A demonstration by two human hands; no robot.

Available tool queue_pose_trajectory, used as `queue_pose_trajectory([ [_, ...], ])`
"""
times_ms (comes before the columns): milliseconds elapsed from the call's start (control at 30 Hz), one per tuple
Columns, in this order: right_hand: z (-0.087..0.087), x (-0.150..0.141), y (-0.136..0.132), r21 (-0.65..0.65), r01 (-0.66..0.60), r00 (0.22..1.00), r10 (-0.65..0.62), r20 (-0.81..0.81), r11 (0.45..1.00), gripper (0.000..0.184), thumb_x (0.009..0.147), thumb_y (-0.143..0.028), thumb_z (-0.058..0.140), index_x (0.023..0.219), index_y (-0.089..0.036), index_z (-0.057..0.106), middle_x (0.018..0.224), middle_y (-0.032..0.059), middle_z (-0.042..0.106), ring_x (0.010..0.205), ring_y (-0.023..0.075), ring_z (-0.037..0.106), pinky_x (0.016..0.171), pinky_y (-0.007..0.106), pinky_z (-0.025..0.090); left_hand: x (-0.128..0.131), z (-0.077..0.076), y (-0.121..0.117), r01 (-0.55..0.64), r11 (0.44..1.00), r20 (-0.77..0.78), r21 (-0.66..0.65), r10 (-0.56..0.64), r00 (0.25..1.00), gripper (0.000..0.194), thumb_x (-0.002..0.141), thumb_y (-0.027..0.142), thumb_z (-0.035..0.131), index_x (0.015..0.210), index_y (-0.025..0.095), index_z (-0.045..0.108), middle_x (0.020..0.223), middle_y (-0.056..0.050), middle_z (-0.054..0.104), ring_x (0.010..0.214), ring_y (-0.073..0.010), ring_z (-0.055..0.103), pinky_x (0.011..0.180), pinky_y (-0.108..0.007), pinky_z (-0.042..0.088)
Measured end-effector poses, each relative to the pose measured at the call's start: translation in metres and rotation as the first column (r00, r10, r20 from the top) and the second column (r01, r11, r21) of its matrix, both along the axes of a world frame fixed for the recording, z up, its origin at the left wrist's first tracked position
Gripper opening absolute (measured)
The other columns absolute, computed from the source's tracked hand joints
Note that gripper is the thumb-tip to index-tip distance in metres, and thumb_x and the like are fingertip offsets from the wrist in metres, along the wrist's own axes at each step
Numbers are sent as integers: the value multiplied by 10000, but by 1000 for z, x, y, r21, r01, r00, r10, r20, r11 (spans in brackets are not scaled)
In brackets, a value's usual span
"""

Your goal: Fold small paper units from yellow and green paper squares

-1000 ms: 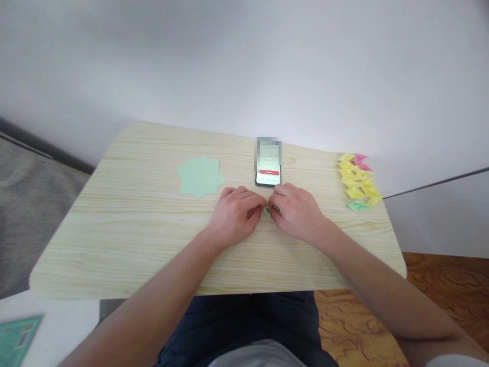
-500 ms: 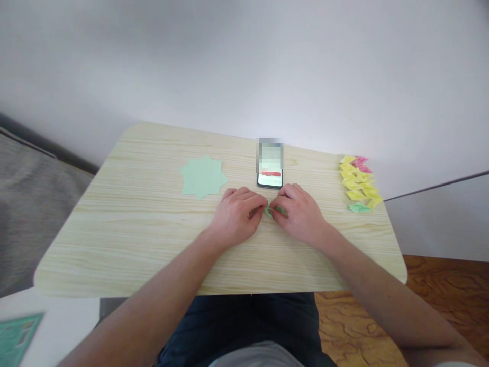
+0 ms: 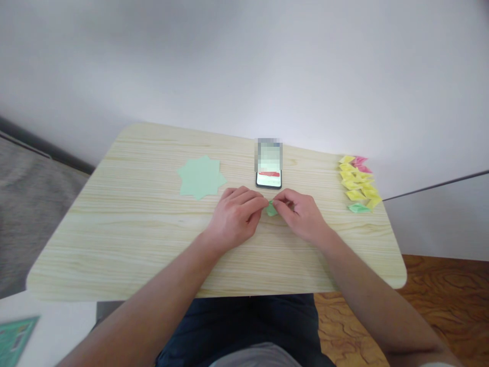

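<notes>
A small piece of folded green paper [image 3: 271,209] lies low over the table in front of the phone, between my two hands. My left hand [image 3: 237,214] is closed, its fingertips pinching the paper's left side. From the right, my right hand [image 3: 300,211] pinches the upper edge of the same paper between thumb and forefinger. Parts of the paper are hidden behind the fingertips, and its fine folds are too small to make out.
A phone [image 3: 269,178] with a lit, partly blurred screen lies at the table's back. Left of it rests a stack of pale green sheets [image 3: 202,177], fanned like a star. Yellow folded papers [image 3: 355,183], pink ones [image 3: 361,164] and a green one [image 3: 358,208] sit near the right edge.
The right thumb and forefinger have shifted to the paper's upper edge, and more of the green paper shows between the hands. The left hand has barely moved.
</notes>
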State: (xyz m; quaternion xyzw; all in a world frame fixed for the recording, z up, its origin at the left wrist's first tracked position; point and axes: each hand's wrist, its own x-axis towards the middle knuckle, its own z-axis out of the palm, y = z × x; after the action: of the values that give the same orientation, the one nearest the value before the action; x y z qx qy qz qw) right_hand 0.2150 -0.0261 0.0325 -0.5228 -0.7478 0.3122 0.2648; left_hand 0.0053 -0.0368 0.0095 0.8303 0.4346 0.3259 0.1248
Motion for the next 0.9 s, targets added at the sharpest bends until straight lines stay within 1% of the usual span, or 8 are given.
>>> queue_pose_trajectory([
  [67,-3,-2,1,-53,36,995,-41,-86,998,34,901,-221,605,908,-231,637,789,-21,707,685,145,646,652,280,491,0,0,0,6,1000,-10,22,-5,1000,205,979,159,508,1028,246,687,1063,-23,758,989,-207,634,897,-399,413],
  [133,-5,-3,3,-97,43,988,-57,-144,994,84,856,-194,628,930,-230,615,809,-19,714,701,149,664,652,277,507,-1,0,-1,15,999,-22,41,-15,1000,225,977,145,500,1040,251,688,1094,-24,757,995,-209,632,893,-401,413],
  [300,-6,-3,9,-236,-59,986,20,-163,970,143,833,-178,611,940,-221,696,872,12,757,764,176,705,708,308,555,-2,0,-1,28,996,-25,90,-26,999,248,960,113,499,1050,249,686,1121,-21,750,1003,-207,628,888,-394,419],
  [467,1,-1,13,-348,-53,977,-23,-210,936,179,834,-175,579,917,-213,734,839,6,759,744,163,703,704,284,549,-2,-2,0,25,991,-6,132,-24,1000,234,932,90,534,1040,241,677,1093,-14,751,983,-199,628,879,-386,423],
  [567,3,-2,13,-365,-44,973,-43,-228,930,188,822,-172,584,924,-207,738,844,6,761,741,156,701,688,268,534,-1,-2,0,26,989,6,145,-27,1000,215,931,94,551,1037,237,672,1085,-10,751,976,-195,626,869,-383,425],
  [700,0,-2,11,-360,-48,970,-43,-239,932,188,794,-180,632,955,-211,724,887,17,768,757,167,704,683,275,533,-1,-2,0,25,989,15,149,-27,1000,195,940,104,549,1028,229,669,1065,-18,749,956,-195,623,850,-380,426],
  [800,-3,-4,10,-366,-72,972,-17,-234,928,196,794,-191,632,965,-208,728,833,20,755,720,169,689,646,274,521,-1,-2,0,32,989,27,145,-36,999,197,939,103,548,1032,229,669,1070,-22,747,952,-197,620,846,-380,428],
  [900,-3,-5,9,-353,-86,983,22,-182,932,187,817,-215,606,927,-203,757,761,10,731,650,146,645,594,255,486,-2,-2,-1,36,989,40,142,-42,998,200,938,102,549,1030,234,669,1079,-22,747,961,-200,620,854,-382,430],
])
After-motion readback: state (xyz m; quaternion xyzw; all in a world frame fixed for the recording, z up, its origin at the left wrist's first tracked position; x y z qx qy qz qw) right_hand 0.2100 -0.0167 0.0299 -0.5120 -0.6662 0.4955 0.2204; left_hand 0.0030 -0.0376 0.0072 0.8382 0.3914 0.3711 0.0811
